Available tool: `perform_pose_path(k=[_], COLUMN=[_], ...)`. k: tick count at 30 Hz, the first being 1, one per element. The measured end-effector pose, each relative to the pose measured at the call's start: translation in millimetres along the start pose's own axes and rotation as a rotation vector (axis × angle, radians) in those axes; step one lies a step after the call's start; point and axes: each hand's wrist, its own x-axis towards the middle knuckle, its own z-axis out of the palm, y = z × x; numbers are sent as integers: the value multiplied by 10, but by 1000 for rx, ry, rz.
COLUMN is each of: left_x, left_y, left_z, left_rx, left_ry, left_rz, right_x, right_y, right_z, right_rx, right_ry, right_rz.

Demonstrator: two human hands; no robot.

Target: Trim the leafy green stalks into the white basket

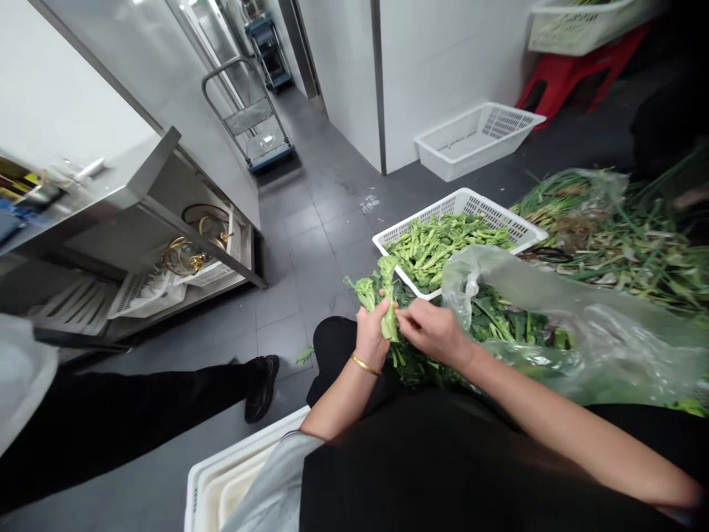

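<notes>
My left hand (372, 329), with a gold bangle at the wrist, is closed round pale green vegetable stalks (389, 284) with small florets at the top. Close against the stalks on the right is my right hand (435, 330), its fingers pinched; whether anything is between them is hidden. Just beyond my hands, a white basket (394, 272) holds many trimmed green stalks (443, 244). Dark leafy greens (424, 369) lie below my right hand, and more sit in an open clear plastic bag (609, 347) at the right.
Green onions (631, 251) are heaped at the right. Behind stand a white basket (476, 148) and a red stool (570, 77). A steel counter (138, 192) and a person's black-clad leg (182, 399) are on the left. A trolley (252, 122) stands farther back; white bins (221, 473) are near me.
</notes>
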Motion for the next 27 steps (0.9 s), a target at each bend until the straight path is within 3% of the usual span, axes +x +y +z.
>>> perform_pose_path(k=[3,6,10,12,15,17,19,22,24,27], left_x=[-29,-89,-105,-84,-46,-27,-18,-11,-8,-9], left_y=[57,9,-134,-154,-84,-9,47,47,-3,-116], left_z=[-17,-43,-35,-7,17,-9,-63,-123,-112,-41], left_rx=[40,174,309,262,67,-24,-48,-18,3,-4], left_ry=[-143,-124,-28,-26,-49,-132,-251,-370,-402,-366], left_rz=[-34,104,258,207,40,-101,-231,-352,-401,-388], right_x=[38,225,347,270,76,10,43,203,287,284], right_y=[72,158,160,133,138,186,248,308,322,343], right_z=[-107,-232,-208,-126,-37,-53,-123,-244,-278,-218], right_rx=[219,312,-2,-88,-53,128,420,803,855,600], right_ry=[-131,-178,-41,16,-27,-47,-61,-243,-322,-224], right_rz=[196,407,311,131,-135,-40,235,504,531,468])
